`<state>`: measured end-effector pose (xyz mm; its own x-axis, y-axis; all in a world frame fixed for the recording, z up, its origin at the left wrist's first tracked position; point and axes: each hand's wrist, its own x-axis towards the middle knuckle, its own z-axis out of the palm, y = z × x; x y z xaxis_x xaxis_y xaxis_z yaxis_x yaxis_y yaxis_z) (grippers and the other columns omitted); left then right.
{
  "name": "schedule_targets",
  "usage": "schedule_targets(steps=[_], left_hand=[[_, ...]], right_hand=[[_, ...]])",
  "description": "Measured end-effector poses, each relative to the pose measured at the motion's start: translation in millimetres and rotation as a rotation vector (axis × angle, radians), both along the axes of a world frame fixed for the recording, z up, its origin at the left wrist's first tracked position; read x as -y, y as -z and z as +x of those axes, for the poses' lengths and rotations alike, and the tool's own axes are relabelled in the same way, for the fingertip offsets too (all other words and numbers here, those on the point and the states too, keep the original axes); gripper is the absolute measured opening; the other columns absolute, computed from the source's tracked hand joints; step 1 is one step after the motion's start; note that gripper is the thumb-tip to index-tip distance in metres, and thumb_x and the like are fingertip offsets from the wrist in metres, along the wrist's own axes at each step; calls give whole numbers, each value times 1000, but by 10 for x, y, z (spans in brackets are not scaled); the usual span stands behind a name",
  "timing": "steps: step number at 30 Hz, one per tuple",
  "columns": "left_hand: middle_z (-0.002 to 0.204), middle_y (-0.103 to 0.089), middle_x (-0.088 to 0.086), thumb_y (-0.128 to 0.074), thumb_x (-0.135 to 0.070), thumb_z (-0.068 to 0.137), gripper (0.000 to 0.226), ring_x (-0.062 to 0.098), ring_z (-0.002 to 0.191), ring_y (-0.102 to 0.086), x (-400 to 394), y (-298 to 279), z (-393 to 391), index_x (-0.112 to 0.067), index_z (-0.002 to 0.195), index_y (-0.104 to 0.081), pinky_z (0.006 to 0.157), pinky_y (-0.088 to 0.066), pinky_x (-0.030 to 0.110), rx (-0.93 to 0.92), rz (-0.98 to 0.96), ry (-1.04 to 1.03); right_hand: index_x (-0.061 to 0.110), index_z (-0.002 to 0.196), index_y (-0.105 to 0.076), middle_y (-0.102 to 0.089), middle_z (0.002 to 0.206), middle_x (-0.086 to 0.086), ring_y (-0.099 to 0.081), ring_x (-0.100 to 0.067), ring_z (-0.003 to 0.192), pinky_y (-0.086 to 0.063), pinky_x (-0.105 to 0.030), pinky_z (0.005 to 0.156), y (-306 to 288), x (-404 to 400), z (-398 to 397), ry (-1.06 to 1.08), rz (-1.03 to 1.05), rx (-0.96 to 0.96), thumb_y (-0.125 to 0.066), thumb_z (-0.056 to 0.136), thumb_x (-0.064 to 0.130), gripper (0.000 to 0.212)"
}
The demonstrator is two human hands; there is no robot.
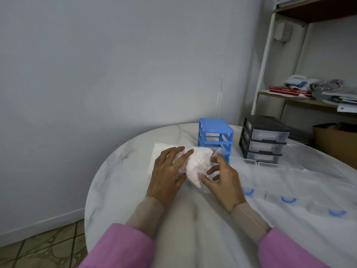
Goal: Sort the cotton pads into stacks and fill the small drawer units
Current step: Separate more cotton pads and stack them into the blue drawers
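A clear plastic bag of pale pink cotton pads (195, 167) sits between both hands over the white marble table (119, 190). My left hand (168, 173) holds its left side with the fingers laid over it. My right hand (222, 182) pinches the plastic on the right. Behind the bag stands an empty blue drawer frame (214, 138). To its right is a black drawer unit (264, 140) with clear drawers in place. Clear drawers with blue handles (287, 200) lie on the table at the right.
A second white packet (160, 151) lies flat behind my left hand. Two clear drawers (251, 162) sit in front of the black unit. A shelf with books and cloths (309, 91) and a cardboard box (332, 140) stand at the right. The wall is close behind.
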<state>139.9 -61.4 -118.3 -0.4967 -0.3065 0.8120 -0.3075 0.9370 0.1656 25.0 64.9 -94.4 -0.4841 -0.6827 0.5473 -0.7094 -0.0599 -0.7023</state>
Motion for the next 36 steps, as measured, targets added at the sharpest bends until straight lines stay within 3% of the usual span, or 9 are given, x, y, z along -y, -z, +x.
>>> schedule_targets(steps=[2,6,11,17,23,26,28,31,36], left_hand=[[130,-54,4,-48,-34,80,56,20,117,-40,-19,-8,0,-32,134,-35,100,-40,36,21,9,39],[131,-54,7,-49,-35,81,57,21,117,-38,-37,-5,-14,-30,136,-34,100,-34,35,35,17,84],[129,-55,9,-50,-33,81,56,21,116,-39,-23,18,-19,-27,135,-36,100,-35,34,63,-19,98],[132,-53,4,-50,-36,78,60,18,119,-38,-51,42,-24,-34,136,-34,102,-39,36,114,-5,66],[139,-47,2,-60,-22,61,84,16,132,-25,-102,64,-23,-31,138,-30,108,-26,58,119,23,-3],[146,-39,0,-54,-40,65,80,13,139,-17,-182,32,-37,-27,140,-26,112,-10,57,122,20,62],[144,-42,-2,-52,-51,69,78,12,138,-21,-218,16,-59,-25,139,-29,111,-8,56,119,-11,76],[136,-51,-3,-48,-45,75,64,12,133,-28,-213,51,-90,-26,135,-36,112,-12,56,97,-38,84],[141,-46,1,-46,-38,74,67,15,136,-25,-171,52,-79,-20,137,-36,108,-11,52,117,-47,27]], right_hand=[[7,121,-53,-52,102,3,-49,-1,81,-36,-1,67,-17,2,-40,-10,-12,-33,-72,80,18,46],[9,115,-55,-54,109,2,-51,-11,97,-35,-2,73,-33,-3,-40,-34,11,-76,-71,82,28,42],[13,131,-47,-54,116,-4,-50,-13,103,-32,-7,78,-68,-31,-67,-103,138,-137,-66,85,20,50],[-2,111,-60,-59,112,-14,-51,-21,103,-28,-3,72,-126,-53,-81,-56,163,-207,-60,87,8,26],[8,122,-50,-61,110,-11,-57,-24,100,-34,-19,75,-57,-53,-103,-45,260,-163,-54,87,32,43],[10,128,-51,-62,114,-9,-57,-24,108,-33,-14,77,-94,-53,-61,-67,228,-111,-38,73,42,65],[9,123,-56,-64,112,-10,-58,-25,105,-36,-17,78,-104,-42,-63,-38,229,-134,-44,78,50,62],[8,124,-55,-63,117,-10,-56,-25,107,-36,-20,81,-98,-31,-101,33,228,-145,-67,82,39,54],[7,130,-49,-57,123,-9,-51,-21,108,-28,-11,74,-91,-56,-168,-75,270,-89,-62,88,30,50]])
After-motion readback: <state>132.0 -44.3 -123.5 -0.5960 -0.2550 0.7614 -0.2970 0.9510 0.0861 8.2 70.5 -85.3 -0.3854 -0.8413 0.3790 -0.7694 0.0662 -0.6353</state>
